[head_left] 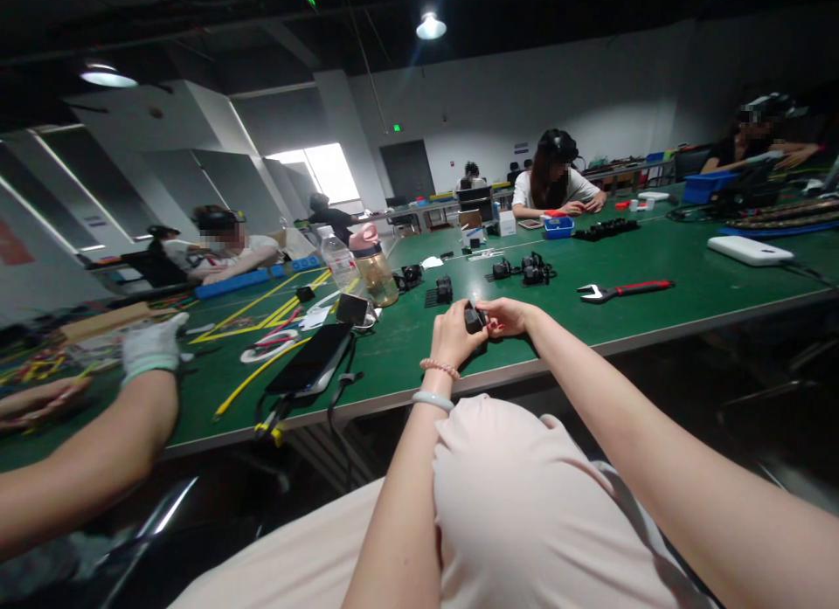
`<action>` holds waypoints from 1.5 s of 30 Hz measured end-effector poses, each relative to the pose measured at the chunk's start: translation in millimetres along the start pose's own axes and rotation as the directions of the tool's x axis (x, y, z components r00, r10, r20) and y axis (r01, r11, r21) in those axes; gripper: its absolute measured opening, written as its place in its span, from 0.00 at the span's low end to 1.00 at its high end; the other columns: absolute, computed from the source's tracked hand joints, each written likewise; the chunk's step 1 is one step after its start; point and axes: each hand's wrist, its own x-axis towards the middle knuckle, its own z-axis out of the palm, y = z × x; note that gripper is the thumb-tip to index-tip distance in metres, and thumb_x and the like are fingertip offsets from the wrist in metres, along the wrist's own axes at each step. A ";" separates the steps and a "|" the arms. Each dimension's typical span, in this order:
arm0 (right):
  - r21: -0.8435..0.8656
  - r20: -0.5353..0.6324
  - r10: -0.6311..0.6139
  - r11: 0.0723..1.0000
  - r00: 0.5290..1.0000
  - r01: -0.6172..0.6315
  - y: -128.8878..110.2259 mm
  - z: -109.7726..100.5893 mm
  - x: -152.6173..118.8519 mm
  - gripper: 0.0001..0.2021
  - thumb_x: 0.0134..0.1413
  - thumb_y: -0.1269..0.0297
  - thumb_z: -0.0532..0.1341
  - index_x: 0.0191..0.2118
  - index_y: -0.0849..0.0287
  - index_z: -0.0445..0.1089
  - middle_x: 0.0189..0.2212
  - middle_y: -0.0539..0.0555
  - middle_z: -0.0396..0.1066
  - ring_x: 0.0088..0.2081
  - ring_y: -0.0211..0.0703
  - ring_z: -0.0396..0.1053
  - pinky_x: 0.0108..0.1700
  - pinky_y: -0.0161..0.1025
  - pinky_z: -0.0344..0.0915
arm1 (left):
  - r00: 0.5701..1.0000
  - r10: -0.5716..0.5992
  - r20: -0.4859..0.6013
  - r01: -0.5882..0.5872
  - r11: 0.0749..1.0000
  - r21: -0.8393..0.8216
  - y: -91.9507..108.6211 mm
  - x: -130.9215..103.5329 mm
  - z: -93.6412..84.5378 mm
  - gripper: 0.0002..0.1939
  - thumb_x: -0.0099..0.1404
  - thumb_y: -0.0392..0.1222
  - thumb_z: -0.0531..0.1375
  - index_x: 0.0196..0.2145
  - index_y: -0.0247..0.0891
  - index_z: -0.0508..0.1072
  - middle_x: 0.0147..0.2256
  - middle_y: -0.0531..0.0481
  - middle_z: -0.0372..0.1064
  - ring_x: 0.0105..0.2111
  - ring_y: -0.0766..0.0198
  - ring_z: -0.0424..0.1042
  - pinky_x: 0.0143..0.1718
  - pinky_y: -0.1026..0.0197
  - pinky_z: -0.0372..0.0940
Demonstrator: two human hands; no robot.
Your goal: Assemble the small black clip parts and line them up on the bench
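Close to the table's front edge, my left hand [454, 336] and my right hand [506, 317] meet around a small black part [473, 318]. The left fingers wrap round the part from its left side. My right fingertips press on its right side, and the fingers cover much of it, so its exact kind is hidden. Just beyond my left hand stands a black part [444, 288] beside a dark slotted piece. Further right sit more black parts [536, 268] in a cluster. An adjustable wrench [625, 290] with a red and black handle lies to the right of my hands.
The green table [406, 347] spreads ahead. Left lie a black phone-like device [311, 361] with cables, an amber bottle [375, 273] and a clear bottle [336, 258]. A neighbour's gloved hand [152, 345] works at far left. A white power bank [750, 251] lies right. Other people sit beyond.
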 end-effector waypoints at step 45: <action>-0.142 -0.010 -0.131 0.982 0.991 0.128 1.3 12.2 -9.7 0.15 0.40 0.63 0.61 0.35 0.53 0.55 0.21 0.41 0.59 0.18 0.26 0.57 0.21 0.26 0.55 | 1.000 -0.026 -0.009 0.026 1.000 -0.016 -2.3 1.5 -0.7 0.28 0.49 0.47 0.58 0.47 0.38 0.57 0.44 0.46 0.61 0.43 0.57 0.62 0.41 0.59 0.57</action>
